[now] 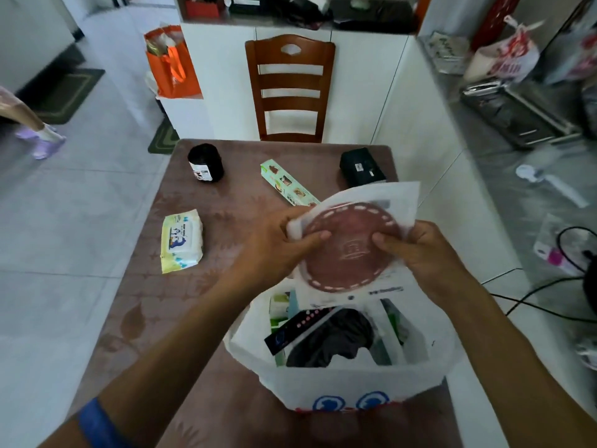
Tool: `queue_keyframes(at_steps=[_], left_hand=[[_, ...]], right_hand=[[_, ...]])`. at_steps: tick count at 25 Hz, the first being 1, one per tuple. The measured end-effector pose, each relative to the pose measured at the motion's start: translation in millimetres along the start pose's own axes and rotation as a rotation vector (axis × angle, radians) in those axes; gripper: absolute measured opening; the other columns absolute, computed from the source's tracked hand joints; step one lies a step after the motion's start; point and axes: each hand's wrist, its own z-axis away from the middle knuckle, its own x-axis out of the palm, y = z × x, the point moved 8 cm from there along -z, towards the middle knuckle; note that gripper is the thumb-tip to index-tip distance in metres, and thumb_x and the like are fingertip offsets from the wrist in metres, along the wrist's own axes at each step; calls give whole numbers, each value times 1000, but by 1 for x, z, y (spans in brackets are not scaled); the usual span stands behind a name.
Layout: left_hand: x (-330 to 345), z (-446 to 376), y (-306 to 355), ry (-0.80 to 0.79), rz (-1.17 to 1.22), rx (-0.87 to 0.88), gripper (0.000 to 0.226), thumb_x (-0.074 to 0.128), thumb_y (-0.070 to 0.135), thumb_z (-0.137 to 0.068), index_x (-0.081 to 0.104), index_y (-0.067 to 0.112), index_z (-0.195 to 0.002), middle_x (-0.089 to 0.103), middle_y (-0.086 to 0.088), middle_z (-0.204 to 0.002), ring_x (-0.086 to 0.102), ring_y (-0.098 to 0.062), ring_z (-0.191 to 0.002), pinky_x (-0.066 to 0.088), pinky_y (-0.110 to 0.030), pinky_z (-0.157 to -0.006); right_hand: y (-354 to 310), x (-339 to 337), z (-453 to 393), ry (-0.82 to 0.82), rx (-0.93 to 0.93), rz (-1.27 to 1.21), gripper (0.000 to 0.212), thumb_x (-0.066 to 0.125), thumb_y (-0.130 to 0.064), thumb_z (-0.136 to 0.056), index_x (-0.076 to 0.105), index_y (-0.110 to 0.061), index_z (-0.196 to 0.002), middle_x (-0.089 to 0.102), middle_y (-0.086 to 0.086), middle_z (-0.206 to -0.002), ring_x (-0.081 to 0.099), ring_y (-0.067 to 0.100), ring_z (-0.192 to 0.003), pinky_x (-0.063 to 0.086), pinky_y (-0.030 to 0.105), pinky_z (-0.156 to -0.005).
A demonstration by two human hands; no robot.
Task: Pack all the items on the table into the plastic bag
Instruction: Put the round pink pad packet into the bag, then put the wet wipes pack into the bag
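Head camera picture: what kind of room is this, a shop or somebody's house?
Most likely a home's kitchen or dining area. A wooden dining chair stands at a small table, a cluttered counter runs along the right, and the floor is tiled with small mats.

Worktop (155, 286): carries everything listed here; a chair (290, 88) stands behind its far edge.
Plastic bag (342, 383): at the near edge, right of centre, mouth open upward.
In the bag: a dark cloth (336, 337) in the middle, boxes (279, 310) upright along the left and right inner sides.
Flat packet (352, 244): above the bag's far rim, between left hand (277, 244) and right hand (423, 250), each in a closed grip on one side.
Wipes pack (181, 243): left of the hands, near the left edge.
Roll (205, 163): far left corner.
Long box (287, 184): far centre, its near end behind the packet.
Pouch (361, 168): far right corner.
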Motion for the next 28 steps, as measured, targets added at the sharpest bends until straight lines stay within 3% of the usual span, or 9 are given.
queue_keyframes(at_steps=[3, 5, 8, 13, 16, 19, 22, 25, 28], left_hand=[[-23, 14, -16, 89, -501, 1, 67, 78, 48, -71, 53, 27, -130, 58, 7, -131, 55, -12, -117, 50, -40, -97], [-30, 26, -50, -76, -762, -232, 79, 81, 41, -69, 42, 35, -137, 46, 4, -144, 50, -18, -123, 46, -40, -101], [-32, 36, -83, -156, -636, -400, 47, 71, 9, -79, 59, 32, -118, 66, 2, -116, 63, -12, -88, 57, -32, -83], [-50, 20, -64, 8, -464, -304, 21, 70, 15, -83, 65, 31, -96, 62, 12, -89, 61, -4, -75, 52, -20, -65], [-61, 20, -77, -58, -69, -384, 21, 70, 41, -82, 69, 29, -100, 75, 5, -91, 70, -15, -77, 53, -27, -69], [-107, 0, -149, 252, 78, -512, 24, 69, 38, -84, 70, 17, -95, 75, -6, -93, 68, -21, -74, 53, -33, -69], [-173, -16, -241, 585, -283, -669, 27, 69, 21, -77, 69, 14, -103, 68, -14, -116, 64, -31, -98, 53, -39, -86], [-197, -28, -307, 546, -504, -794, 54, 67, 15, -76, 52, 12, -128, 49, -19, -133, 44, -39, -124, 39, -42, -103], [-203, -46, -333, 490, -635, -820, 76, 78, 38, -68, 42, 20, -132, 40, -15, -134, 34, -40, -128, 35, -55, -105]], right_hand=[[8, -7, 7, -86, 94, 236, 14, 70, -9, -83, 73, -10, -97, 78, 3, -86, 74, 16, -83, 59, 24, -68], [24, -8, 11, -247, 235, 383, 9, 70, -15, -86, 73, -15, -95, 78, 1, -86, 74, 15, -82, 59, 24, -68], [44, 8, 8, -515, 376, 874, 7, 70, -24, -87, 69, -17, -90, 75, 0, -91, 71, 18, -87, 57, 31, -79], [79, 59, -3, -782, 404, 1277, 27, 65, -33, -87, 66, -17, -109, 68, -1, -106, 64, 16, -91, 52, 27, -78], [76, 81, -18, -671, 212, 1275, 33, 63, -41, -83, 65, -30, -114, 66, -9, -113, 62, 10, -95, 54, 34, -86], [47, 104, -40, -407, 14, 1000, 15, 61, -34, -89, 66, -33, -102, 68, -16, -95, 62, 1, -82, 53, 22, -72], [38, 126, -56, -329, -109, 858, 9, 61, -29, -91, 64, -34, -83, 64, -16, -77, 61, 1, -72, 46, 18, -62], [64, 123, -74, -301, -72, 758, 12, 63, -30, -89, 64, -35, -78, 65, -16, -73, 61, 1, -71, 50, 22, -61], [92, 111, -86, -288, -19, 796, 9, 63, -32, -87, 63, -38, -81, 65, -19, -72, 62, 4, -65, 54, 29, -60]])
